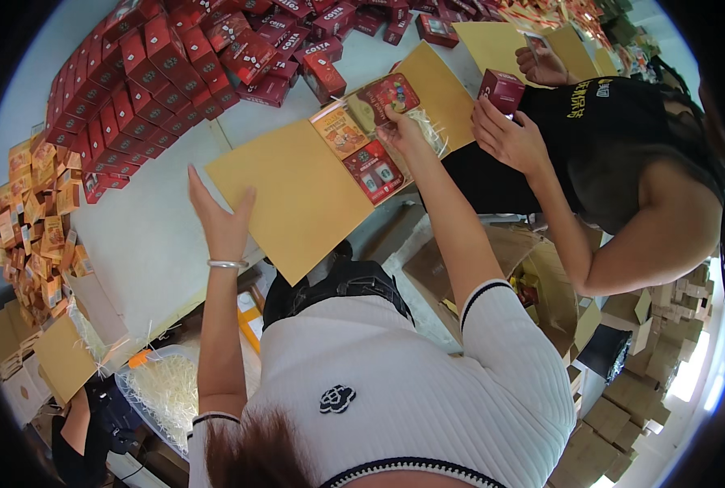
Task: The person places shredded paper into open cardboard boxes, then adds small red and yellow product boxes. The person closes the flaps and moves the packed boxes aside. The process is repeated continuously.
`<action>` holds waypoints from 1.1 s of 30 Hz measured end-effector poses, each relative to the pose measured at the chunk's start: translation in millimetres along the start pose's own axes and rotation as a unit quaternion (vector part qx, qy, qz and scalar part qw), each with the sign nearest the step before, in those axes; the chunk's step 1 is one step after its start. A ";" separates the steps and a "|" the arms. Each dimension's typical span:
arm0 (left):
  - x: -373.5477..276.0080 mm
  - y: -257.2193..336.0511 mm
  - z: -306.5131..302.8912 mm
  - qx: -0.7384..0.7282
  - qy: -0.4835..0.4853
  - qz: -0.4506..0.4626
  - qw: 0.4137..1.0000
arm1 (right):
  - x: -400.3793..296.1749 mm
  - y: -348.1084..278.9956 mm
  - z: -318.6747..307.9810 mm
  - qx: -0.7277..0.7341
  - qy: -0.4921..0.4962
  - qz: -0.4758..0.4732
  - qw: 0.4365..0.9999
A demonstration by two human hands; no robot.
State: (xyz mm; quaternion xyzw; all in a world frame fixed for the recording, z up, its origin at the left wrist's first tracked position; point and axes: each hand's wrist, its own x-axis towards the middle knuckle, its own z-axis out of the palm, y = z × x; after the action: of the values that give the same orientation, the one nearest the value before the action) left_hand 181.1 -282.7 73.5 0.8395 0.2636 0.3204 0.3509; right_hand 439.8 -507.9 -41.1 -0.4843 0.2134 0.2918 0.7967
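Before me lies an opened gold cardboard gift box, its blank lid panel [289, 195] folded out towards the left. Inside are an orange printed box [340, 130], a red Starbucks box [374, 172] with two pale pictured items, and a red and olive fruit-printed pack [384, 100]. My right hand [404, 131] reaches into the box, thumb on the fruit pack's lower edge and fingers curled against it. Pale shredded filler [428, 131] shows to the right of that hand. My left hand [219, 219], fingers spread, hovers at the lid's left edge; whether it touches is unclear.
Stacked red Starbucks boxes [155, 91] and loose Costa boxes [289, 43] cover the table's far side; orange boxes [42, 226] are heaped left. At right, a co-worker's hand [509, 137] holds a maroon box [501, 91]. A filler tub [161, 378] stands below left.
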 end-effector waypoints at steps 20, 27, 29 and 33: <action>-4.6 17.6 100.8 -0.450 -0.162 -0.329 0.814 | -62.7 -10.5 -20.2 -0.505 0.080 -0.572 0.641; 15.7 47.7 108.5 -0.473 -0.200 -0.391 0.764 | -178.8 19.3 -8.3 -0.479 0.034 -0.514 0.711; 6.5 30.6 97.4 -0.476 -0.212 -0.393 0.758 | -210.7 15.6 11.9 -0.533 0.028 -0.534 0.656; -9.3 -17.5 40.8 -0.466 -0.184 -0.386 0.775 | -253.8 35.5 56.5 -0.417 -0.081 -0.655 0.625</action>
State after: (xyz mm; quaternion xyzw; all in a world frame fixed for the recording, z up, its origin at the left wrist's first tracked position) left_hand 200.7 -295.4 34.5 0.4444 0.3143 0.0814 0.8349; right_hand 231.7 -510.1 118.8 -0.7508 -0.3702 -0.2116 0.5045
